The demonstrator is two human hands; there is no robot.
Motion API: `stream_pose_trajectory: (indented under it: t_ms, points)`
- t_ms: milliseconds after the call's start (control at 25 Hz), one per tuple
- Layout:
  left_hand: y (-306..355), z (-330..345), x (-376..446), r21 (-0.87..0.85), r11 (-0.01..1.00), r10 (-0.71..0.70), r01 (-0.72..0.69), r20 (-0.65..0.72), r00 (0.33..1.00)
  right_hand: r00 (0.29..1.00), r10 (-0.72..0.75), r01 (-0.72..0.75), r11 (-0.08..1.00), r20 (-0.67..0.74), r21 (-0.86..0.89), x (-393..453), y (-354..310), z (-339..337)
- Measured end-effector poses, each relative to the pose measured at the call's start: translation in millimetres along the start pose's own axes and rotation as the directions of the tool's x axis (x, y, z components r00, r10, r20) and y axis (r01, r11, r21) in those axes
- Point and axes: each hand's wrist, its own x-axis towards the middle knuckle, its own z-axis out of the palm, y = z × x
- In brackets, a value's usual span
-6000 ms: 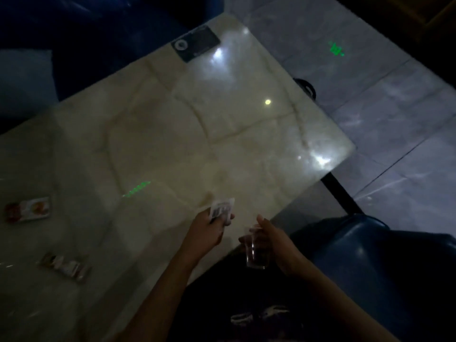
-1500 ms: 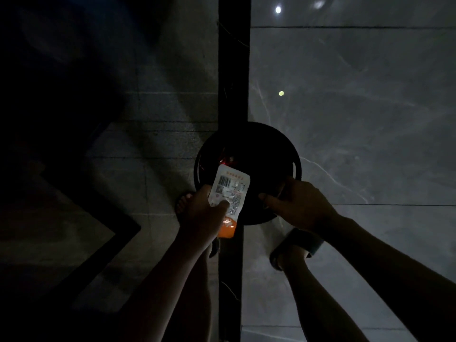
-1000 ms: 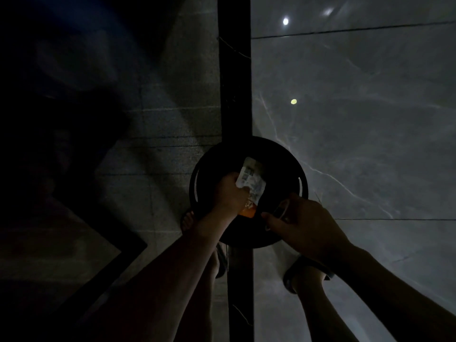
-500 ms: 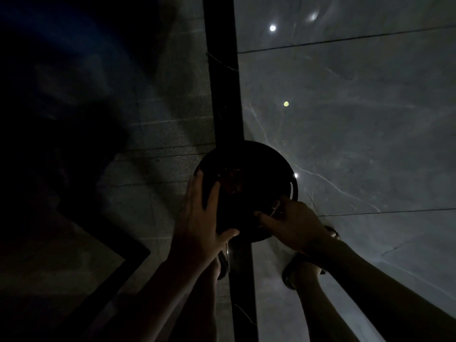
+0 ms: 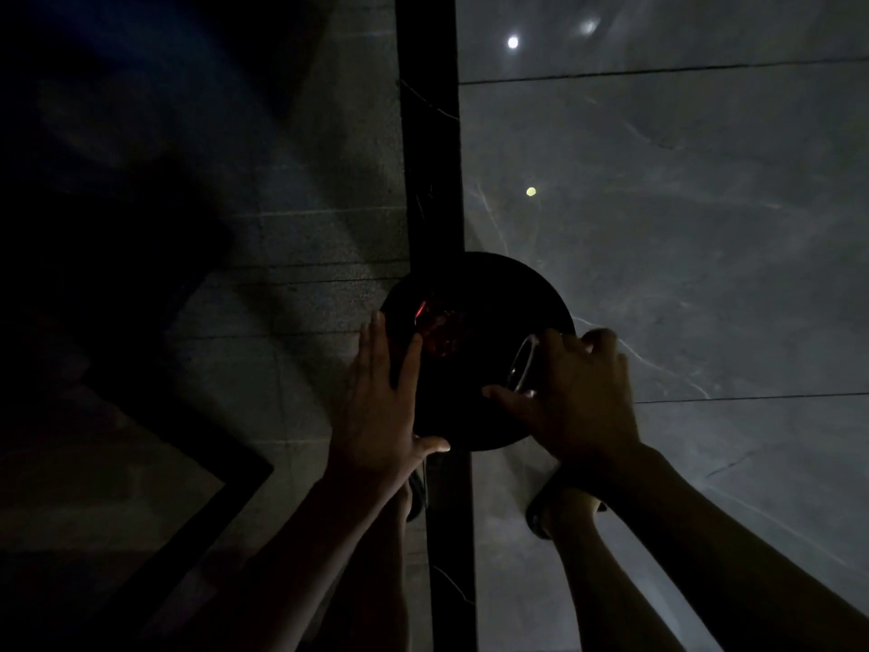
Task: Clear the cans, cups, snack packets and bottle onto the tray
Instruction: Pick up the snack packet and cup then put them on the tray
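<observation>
Black tray (image 5: pixel 498 284), snack packet (image 5: pixel 439 334), cup (image 5: pixel 522 362)

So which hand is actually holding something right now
The right hand: its fingers curl round the clear cup over the dark tray. The left hand is flat and empty.

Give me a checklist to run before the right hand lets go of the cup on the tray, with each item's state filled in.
1. Cup over the tray: ok, it sits within the round dark rim on the right side.
2. Right hand has hold of the cup: ok, fingers are curled round it.
3. Cup upright and resting on the tray: cannot tell, the rim looks tilted and the base is hidden.
4. Left hand free: ok, fingers straight, holding nothing, over the tray's left edge.
5. Snack packet clear of the cup: ok, it lies apart, toward the left.
6. Tray level on the floor: cannot tell, too dark.
</observation>
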Motion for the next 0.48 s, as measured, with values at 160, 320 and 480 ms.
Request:
stream_pose_trajectory:
  t_ms: [160, 320, 480]
  points:
    - [3.4, 0.2, 0.2, 0.005, 1.0, -0.016, 0.016, 0.002, 1.0, 0.991, -0.023, 0.011, 0.995, -0.129, -0.095, 17.8, -11.0, 4.5]
    - [2.4, 3.8, -1.0, 0.021, 1.0, 0.007, -0.006, -0.015, 1.0, 0.996, -0.033, 0.035, 0.999, -0.08, 0.034, 22.9, -41.0, 20.8]
    - [4.0, 6.2, 0.0, 0.022, 1.0, 0.008, -0.007, -0.041, 0.999, 0.992, 0.083, -0.092, 0.991, 0.099, 0.099, 14.6, -39.4, 35.4]
